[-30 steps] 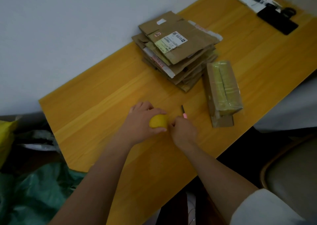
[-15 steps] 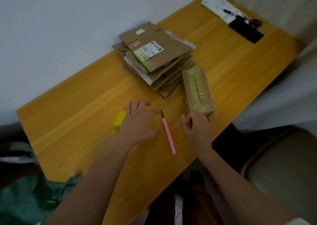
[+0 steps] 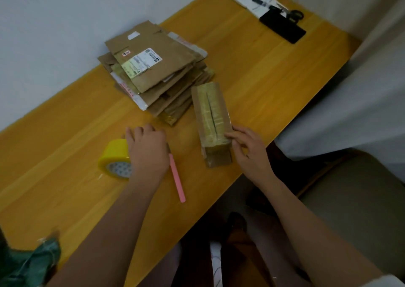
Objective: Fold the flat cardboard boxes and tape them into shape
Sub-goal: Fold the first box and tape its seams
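A single wide-angle head view looks forward and steeply down from above the near edge of the table (image 3: 252,72), tilted so the tabletop runs diagonally. Both hands sit close below centre, forearms entering from the bottom. The wall (image 3: 54,23) fills the upper left.
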Motion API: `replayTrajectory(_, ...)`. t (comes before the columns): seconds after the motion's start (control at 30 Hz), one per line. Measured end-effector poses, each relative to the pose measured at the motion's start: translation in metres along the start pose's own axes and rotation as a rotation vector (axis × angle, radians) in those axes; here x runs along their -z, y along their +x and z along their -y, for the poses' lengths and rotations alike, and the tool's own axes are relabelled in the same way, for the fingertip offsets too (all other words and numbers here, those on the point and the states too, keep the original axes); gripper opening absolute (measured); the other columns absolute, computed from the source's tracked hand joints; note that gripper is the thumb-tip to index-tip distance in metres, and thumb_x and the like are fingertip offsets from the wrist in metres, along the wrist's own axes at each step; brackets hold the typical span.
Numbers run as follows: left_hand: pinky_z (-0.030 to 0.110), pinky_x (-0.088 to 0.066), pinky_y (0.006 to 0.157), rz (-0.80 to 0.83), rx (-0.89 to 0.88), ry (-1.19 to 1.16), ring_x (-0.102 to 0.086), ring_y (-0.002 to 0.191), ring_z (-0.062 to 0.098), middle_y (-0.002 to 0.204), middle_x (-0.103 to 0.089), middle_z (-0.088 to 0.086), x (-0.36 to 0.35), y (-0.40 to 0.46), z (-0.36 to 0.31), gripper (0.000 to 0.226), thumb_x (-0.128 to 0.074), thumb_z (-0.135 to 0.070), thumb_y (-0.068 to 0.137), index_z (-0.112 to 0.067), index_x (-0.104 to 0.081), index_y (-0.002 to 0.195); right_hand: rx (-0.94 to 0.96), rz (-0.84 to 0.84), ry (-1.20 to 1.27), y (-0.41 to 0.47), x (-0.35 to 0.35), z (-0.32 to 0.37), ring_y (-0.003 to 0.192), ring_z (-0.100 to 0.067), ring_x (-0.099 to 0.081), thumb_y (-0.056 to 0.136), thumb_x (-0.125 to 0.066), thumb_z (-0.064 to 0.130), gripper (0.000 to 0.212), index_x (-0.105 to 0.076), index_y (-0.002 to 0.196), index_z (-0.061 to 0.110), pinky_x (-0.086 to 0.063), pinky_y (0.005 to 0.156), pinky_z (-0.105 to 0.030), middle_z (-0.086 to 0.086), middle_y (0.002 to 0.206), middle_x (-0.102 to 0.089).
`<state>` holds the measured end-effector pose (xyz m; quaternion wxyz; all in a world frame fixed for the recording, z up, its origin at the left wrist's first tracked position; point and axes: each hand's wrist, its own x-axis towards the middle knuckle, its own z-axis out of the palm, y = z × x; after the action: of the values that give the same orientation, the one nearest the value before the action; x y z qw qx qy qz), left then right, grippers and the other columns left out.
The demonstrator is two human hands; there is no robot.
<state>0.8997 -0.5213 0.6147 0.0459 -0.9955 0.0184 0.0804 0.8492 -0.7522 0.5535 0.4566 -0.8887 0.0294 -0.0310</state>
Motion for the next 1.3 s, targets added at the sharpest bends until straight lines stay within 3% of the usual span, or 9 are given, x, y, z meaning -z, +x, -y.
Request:
replayTrajectory(0.13,0.029,-0.043,0.084,0.009,-0.122,-0.593,-0.055,0.101,0.021,0.115,-0.054,0.002,-0.004,-0.001,-0.032,0.033,-0.062,-0.015,0.091,-0.020,-0.062,0.124,-0.054,0.049,0.128,0.004,0.001,0.002,0.124,-0.012,-0.048,0.101,-0.052,0.022,0.022,-0.066,0.117,0.019,-0.050,0.096,-0.037,0.003,0.134,-0.052)
replayTrajectory(0.2,0.021,-0.043,0.087,0.139,-0.133,-0.874,-0.053,0.102,0.011,0.116,-0.048,-0.007,-0.009,-0.006,-0.052,0.041,-0.070,-0.032,0.087,-0.025,-0.060,0.127,-0.037,0.060,0.147,0.006,0.004,0.002,0.118,-0.010,-0.053,0.101,-0.052,0.022,0.023,-0.066,0.119,0.018,-0.052,0.093,-0.032,0.006,0.130,-0.052)
replayTrajectory(0.33,0.017,-0.041,0.095,0.114,-0.090,-0.973,-0.048,0.105,0.007,0.118,-0.047,-0.004,-0.033,-0.012,-0.068,0.055,-0.082,-0.030,0.073,-0.026,-0.062,0.124,-0.010,0.130,0.121,0.012,0.010,-0.004,0.111,-0.009,-0.056,0.096,-0.060,0.029,0.027,-0.065,0.121,0.021,-0.051,0.090,-0.025,0.014,0.124,-0.050)
replayTrajectory(0.57,0.002,-0.039,0.082,-0.035,-0.016,-1.000,-0.053,0.095,0.006,0.106,-0.051,-0.005,-0.043,-0.012,-0.079,0.041,-0.079,-0.011,0.077,-0.021,-0.068,0.116,0.026,0.033,0.036,0.014,-0.003,-0.008,0.102,0.001,-0.051,0.080,-0.077,0.034,0.038,-0.064,0.110,0.015,-0.044,0.086,-0.010,0.010,0.111,-0.055)
replayTrajectory(0.77,0.006,-0.044,0.087,0.002,0.005,-1.156,-0.059,0.099,0.005,0.108,-0.061,-0.002,-0.049,-0.012,-0.073,0.043,-0.072,0.004,0.079,-0.021,-0.070,0.114,0.021,0.051,0.146,0.015,-0.001,-0.013,0.105,-0.001,-0.053,0.086,-0.070,0.006,0.025,-0.067,0.111,0.013,-0.046,0.088,-0.009,0.012,0.110,-0.055)
replayTrajectory(0.87,0.013,-0.047,0.094,0.082,-0.023,-1.214,-0.056,0.105,-0.004,0.121,-0.061,0.002,-0.044,-0.016,-0.070,0.046,-0.067,0.004,0.085,-0.025,-0.066,0.120,0.055,0.131,0.164,0.015,0.005,-0.015,0.107,-0.003,-0.053,0.088,-0.069,0.017,0.025,-0.062,0.112,0.017,-0.049,0.088,-0.017,0.008,0.112,-0.054)
replayTrajectory(1.03,0.051,-0.041,0.106,0.151,0.278,-1.414,-0.063,0.107,0.005,0.113,-0.067,-0.016,-0.042,-0.018,-0.076,0.051,-0.074,-0.061,0.072,-0.058,-0.052,0.118,-0.209,0.098,0.168,0.025,-0.006,0.004,0.099,-0.005,-0.056,0.074,-0.070,0.064,0.060,-0.042,0.113,0.027,-0.052,0.074,-0.025,0.010,0.111,-0.051)
replayTrajectory(1.17,0.034,-0.055,0.089,0.133,0.359,-1.449,-0.065,0.103,0.013,0.106,-0.069,-0.008,-0.041,-0.013,-0.087,0.034,-0.073,-0.029,0.085,-0.019,-0.066,0.117,-0.341,0.009,0.109,0.025,-0.017,0.007,0.098,-0.008,-0.059,0.079,-0.069,0.060,0.055,-0.053,0.119,0.025,-0.053,0.077,-0.027,0.009,0.111,-0.059)
replayTrajectory(1.3,0.032,-0.057,0.081,0.158,0.432,-1.533,-0.068,0.097,0.015,0.103,-0.072,-0.004,-0.048,-0.009,-0.085,0.026,-0.073,-0.017,0.086,-0.014,-0.071,0.111,-0.290,0.016,0.145,0.023,-0.013,0.001,0.085,0.001,-0.060,0.092,-0.062,0.041,0.029,-0.063,0.114,0.022,-0.047,0.067,-0.012,0.015,0.097,-0.063)
